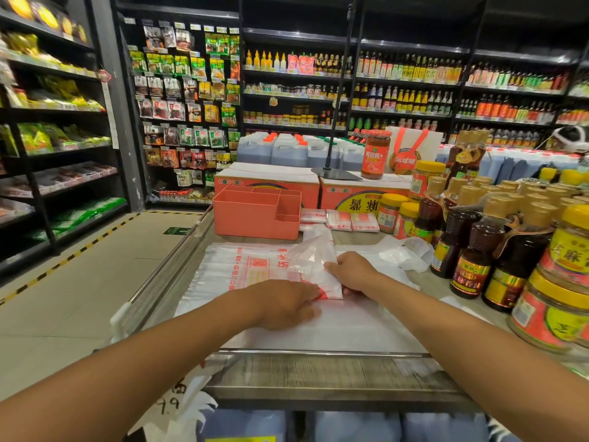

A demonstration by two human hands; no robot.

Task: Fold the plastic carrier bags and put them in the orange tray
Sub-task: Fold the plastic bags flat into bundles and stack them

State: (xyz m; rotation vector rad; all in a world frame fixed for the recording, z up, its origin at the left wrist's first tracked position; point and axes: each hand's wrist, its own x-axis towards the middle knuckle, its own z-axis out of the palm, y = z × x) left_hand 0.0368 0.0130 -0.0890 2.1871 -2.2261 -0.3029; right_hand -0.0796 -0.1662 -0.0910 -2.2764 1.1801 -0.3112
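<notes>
A clear plastic carrier bag with red print [314,266] lies partly folded on a flat stack of the same bags [242,266] on the counter. My left hand [287,303] lies flat, pressing the bag's near edge. My right hand [352,271] holds the bag's right side, fingers curled over the fold. The orange tray [256,213], with several compartments, stands just behind the stack. Three small folded bags [339,220] lie to the tray's right. A loose crumpled bag [404,252] sits to the right of my right hand.
Bottles and jars of sauce [510,250] crowd the counter's right side. Orange cartons [350,189] stand behind the tray, with a stand base [334,173] on them. A metal rail [165,272] edges the counter on the left. Shelves of goods fill the background.
</notes>
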